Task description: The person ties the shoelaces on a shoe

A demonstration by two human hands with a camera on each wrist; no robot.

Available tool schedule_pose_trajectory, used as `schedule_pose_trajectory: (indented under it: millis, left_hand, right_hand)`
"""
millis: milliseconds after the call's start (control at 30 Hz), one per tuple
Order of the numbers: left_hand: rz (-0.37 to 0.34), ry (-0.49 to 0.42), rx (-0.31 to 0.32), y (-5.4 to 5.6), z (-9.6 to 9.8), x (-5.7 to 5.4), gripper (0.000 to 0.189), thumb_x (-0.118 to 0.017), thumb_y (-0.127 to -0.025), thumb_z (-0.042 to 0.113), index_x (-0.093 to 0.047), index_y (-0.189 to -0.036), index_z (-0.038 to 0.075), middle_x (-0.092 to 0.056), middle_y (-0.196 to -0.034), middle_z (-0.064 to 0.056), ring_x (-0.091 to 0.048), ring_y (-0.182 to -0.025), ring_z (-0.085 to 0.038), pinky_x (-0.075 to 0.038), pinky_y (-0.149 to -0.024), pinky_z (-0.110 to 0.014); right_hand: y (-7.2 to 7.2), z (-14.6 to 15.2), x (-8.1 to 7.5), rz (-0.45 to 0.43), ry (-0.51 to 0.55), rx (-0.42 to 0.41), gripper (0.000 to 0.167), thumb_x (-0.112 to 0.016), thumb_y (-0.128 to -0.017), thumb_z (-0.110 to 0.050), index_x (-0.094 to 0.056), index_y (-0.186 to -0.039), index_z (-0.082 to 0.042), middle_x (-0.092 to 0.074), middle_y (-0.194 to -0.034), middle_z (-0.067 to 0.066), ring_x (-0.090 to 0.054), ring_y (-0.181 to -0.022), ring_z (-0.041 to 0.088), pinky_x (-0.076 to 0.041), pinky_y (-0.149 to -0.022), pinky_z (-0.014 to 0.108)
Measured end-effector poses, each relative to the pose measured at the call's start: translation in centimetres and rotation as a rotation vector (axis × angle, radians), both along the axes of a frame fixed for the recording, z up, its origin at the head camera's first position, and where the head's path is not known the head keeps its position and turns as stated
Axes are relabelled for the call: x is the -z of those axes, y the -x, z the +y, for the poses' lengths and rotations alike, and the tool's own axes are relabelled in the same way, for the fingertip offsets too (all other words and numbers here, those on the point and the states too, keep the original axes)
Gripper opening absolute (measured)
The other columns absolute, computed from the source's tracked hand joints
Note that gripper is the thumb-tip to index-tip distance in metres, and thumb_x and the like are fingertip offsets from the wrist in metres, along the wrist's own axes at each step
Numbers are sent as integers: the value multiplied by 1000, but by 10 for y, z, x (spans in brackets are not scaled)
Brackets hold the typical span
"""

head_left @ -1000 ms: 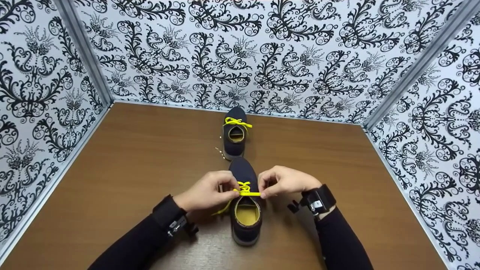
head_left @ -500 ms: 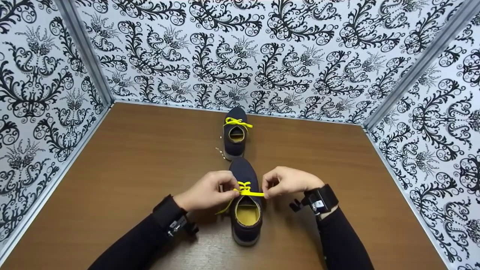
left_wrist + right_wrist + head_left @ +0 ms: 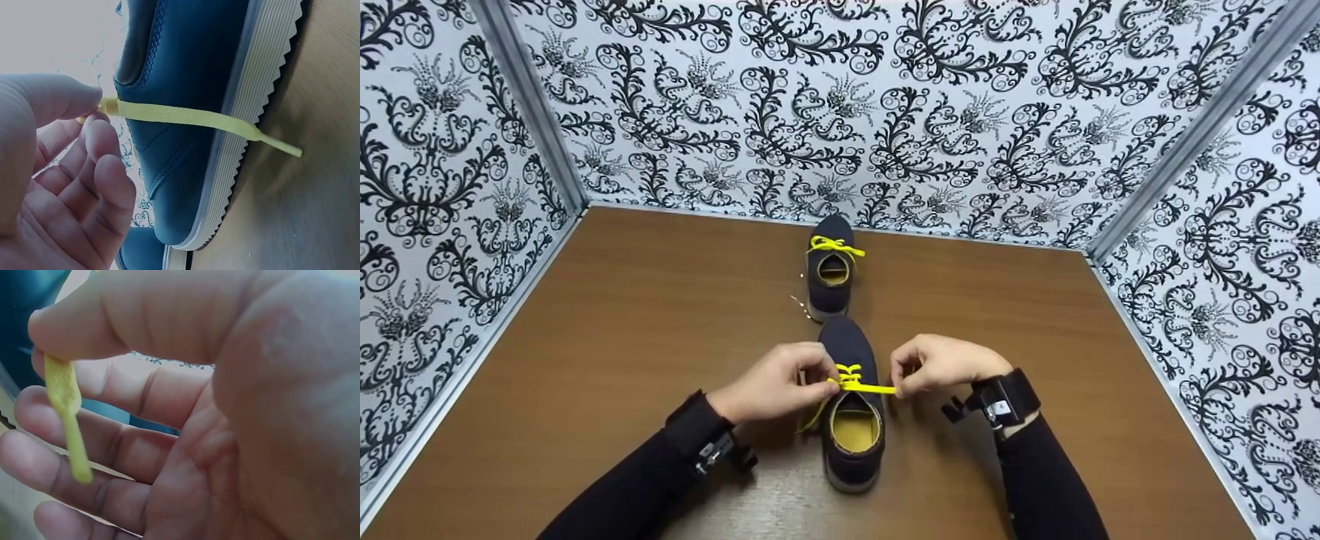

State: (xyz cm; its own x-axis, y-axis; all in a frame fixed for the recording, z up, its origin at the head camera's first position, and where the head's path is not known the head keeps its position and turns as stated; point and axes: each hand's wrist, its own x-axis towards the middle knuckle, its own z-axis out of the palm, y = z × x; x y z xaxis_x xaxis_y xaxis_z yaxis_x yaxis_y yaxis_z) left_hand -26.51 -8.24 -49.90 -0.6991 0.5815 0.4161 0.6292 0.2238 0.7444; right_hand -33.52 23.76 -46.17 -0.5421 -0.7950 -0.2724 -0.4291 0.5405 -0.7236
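Note:
A dark shoe [image 3: 846, 342] with a tan insole stands heel toward me in the head view. Above its opening, a yellow shoelace [image 3: 874, 388] stretches to the right. My left hand [image 3: 776, 384] pinches the lace between thumb and forefinger at the left of the tongue. In the left wrist view its loose tail [image 3: 180, 115] hangs across the shoe's side, tip past the ribbed sole. My right hand [image 3: 941, 366] pinches the other end of the lace, right of the shoe. The right wrist view has that end [image 3: 64, 388] poking out below the thumb, other fingers loosely curled.
A second dark shoe [image 3: 829, 298], its yellow laces tied in a bow, stands just beyond the first one's toe. Small pale marks lie left of it on the brown tabletop [image 3: 675, 300]. Patterned walls [image 3: 825, 112] enclose the back and sides.
My right hand has moved slightly to the right, drawing a longer stretch of lace out. The loose tail at the left has shortened a little. My left hand has stayed in place.

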Motion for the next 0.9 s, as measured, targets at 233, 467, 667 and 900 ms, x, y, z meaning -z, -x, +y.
schedule_pose_trajectory:
  millis: [233,467,667,900]
  left_hand:
    - [11,-3,1,1,0,2,8,-84,-99,8,-77,-99,13,-68,-91,4,-61,-81,-6,-55,-69,-26]
    - [-16,-32,6,0,1,4,7,-82,-100,8,-77,-100,12,-69,-91,0,-61,-81,-7,-55,-69,-26]
    - [-39,-33,-4,-2,1,3,9,-83,-99,8,-76,-99,13,-68,-90,0,-61,-80,-8,-55,-69,-27]
    - [-33,-22,-8,-2,1,2,8,-83,-99,8,-76,-98,13,-67,-89,1,-61,-80,-8,-54,-69,-28]
  right_hand:
    - [1,3,1,-28,-21,34,5,-79,-91,-15,-81,-90,-11,-72,-81,-9,-54,-66,7,-42,-59,23]
    - [0,0,1,-50,17,15,4,-82,-97,-21,-82,-98,-17,-79,-89,-2,-69,-77,22,-51,-67,26]
    - [-4,-9,-1,-11,73,0,18,-90,-95,-31,-83,-109,-22,-79,-97,-5,-73,-88,20,-58,-77,28]
    - [-12,-21,-3,36,132,11,22,-95,-90,-32,-83,-106,-24,-77,-92,-8,-70,-85,14,-56,-75,26]
